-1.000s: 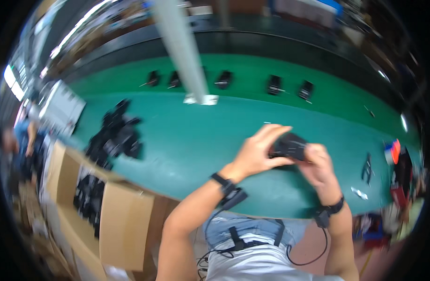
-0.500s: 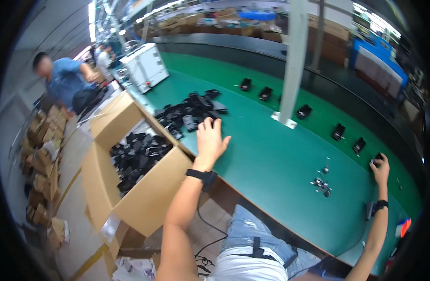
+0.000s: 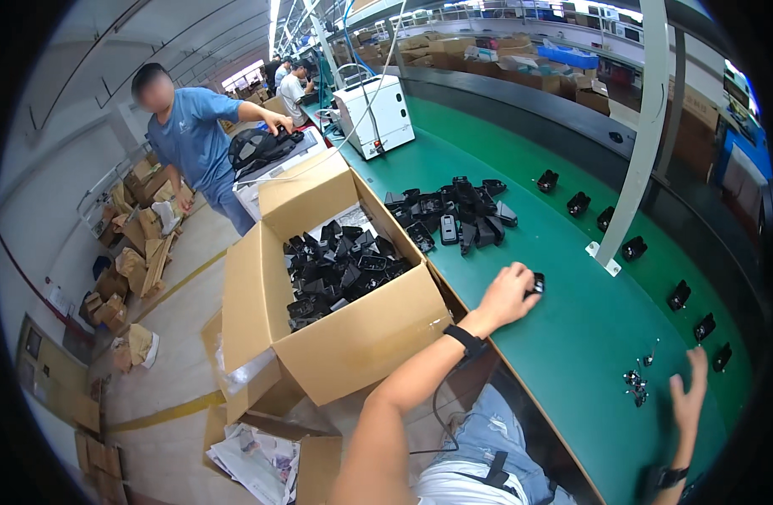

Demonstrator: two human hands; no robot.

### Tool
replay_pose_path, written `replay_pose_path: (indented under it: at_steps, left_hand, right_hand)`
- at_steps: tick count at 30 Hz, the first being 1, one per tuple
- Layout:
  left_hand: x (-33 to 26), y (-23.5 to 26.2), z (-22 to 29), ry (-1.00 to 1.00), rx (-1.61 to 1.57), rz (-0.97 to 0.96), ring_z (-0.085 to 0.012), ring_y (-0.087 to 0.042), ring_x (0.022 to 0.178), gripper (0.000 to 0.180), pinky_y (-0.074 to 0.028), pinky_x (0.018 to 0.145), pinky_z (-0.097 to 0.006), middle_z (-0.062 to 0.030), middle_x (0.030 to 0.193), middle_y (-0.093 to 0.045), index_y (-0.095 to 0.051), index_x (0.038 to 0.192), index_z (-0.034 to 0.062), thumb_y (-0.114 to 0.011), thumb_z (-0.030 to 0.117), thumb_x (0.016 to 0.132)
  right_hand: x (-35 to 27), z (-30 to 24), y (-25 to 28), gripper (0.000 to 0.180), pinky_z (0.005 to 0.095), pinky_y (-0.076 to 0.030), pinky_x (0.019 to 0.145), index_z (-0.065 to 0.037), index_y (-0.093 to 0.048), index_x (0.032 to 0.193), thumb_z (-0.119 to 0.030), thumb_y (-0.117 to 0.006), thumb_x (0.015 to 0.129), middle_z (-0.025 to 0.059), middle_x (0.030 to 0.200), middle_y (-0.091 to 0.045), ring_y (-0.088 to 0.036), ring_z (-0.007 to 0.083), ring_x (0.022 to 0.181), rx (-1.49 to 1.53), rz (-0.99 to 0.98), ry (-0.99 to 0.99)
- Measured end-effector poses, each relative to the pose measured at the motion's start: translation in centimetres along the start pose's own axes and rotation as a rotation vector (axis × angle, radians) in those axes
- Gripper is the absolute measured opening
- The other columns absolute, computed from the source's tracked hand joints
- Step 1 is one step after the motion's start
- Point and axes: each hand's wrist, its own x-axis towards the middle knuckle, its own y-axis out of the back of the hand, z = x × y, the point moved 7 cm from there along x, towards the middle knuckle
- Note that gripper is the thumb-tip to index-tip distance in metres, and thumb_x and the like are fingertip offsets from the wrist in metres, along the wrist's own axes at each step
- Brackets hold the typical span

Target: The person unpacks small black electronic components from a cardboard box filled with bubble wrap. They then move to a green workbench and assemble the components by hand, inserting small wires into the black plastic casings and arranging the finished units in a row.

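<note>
My left hand (image 3: 506,296) is closed around a small black plastic housing (image 3: 535,284), just above the green table mat (image 3: 563,337) or touching it; I cannot tell which. Beyond it lies a heap of similar black housings (image 3: 458,210). Over at the right, my right hand (image 3: 688,391) has its fingers apart and holds nothing. It is nearest to a little cluster of small dark and silvery parts (image 3: 636,383) on the mat. Past that hand, single black housings (image 3: 704,326) sit in a spaced row on the lighter green belt (image 3: 656,261).
An open cardboard box (image 3: 361,349) full of black housings stands against the table's left edge. A white post (image 3: 639,151) rises from the table. At the far end is a white machine (image 3: 376,115). A person in blue (image 3: 197,139) stands beyond the box, touching a black bag (image 3: 260,147).
My left hand has moved from beside the heap toward me and now grips a housing. My right hand has let go of its housing at the row and drawn back. The view has swung left.
</note>
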Motion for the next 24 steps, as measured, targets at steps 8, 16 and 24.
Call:
replay_pose_path:
  at_steps: [8, 16, 24]
  left_hand:
    - [4.1, -7.9, 17.8, -0.530, -0.399, -0.417, -0.0336, -0.059, 0.083, 0.031, -0.049, 0.070, -0.043, -0.0131, 0.093, -0.054, -0.056, 0.080, 0.0064, -0.079, 0.026, 0.073]
    - [4.3, -14.6, 25.2, -0.425, -0.675, -0.505, -0.0330, -0.056, 0.086, 0.035, -0.046, 0.071, -0.044, -0.0127, 0.092, -0.052, -0.053, 0.081, 0.0062, -0.079, 0.022, 0.064]
    - [3.1, -16.8, 25.8, -0.211, -0.995, -0.615, -0.0339, -0.058, 0.095, 0.062, -0.048, 0.078, -0.042, -0.0179, 0.103, -0.057, -0.046, 0.113, 0.0040, -0.079, 0.014, 0.061]
  right_hand:
    - [-1.8, -7.8, -4.5, 0.038, 0.0430, -0.044, 0.095, -0.001, -0.064, 0.108, -0.001, -0.072, 0.071, 0.0183, 0.118, -0.056, -0.053, 0.0357, 0.109, 0.011, -0.129, 0.107]
    - [-1.9, -4.9, -4.1, 0.018, 0.0347, -0.045, 0.065, 0.006, -0.060, 0.091, 0.004, -0.069, 0.075, 0.0158, 0.094, -0.058, -0.057, 0.0281, 0.077, 0.170, 0.029, -0.218]
    - [-3.5, -2.9, -2.9, 0.022, 0.0301, -0.047, 0.070, 0.005, -0.058, 0.109, -0.001, -0.060, 0.087, 0.0108, 0.090, -0.061, -0.058, 0.0220, 0.076, 0.225, 0.063, -0.199]
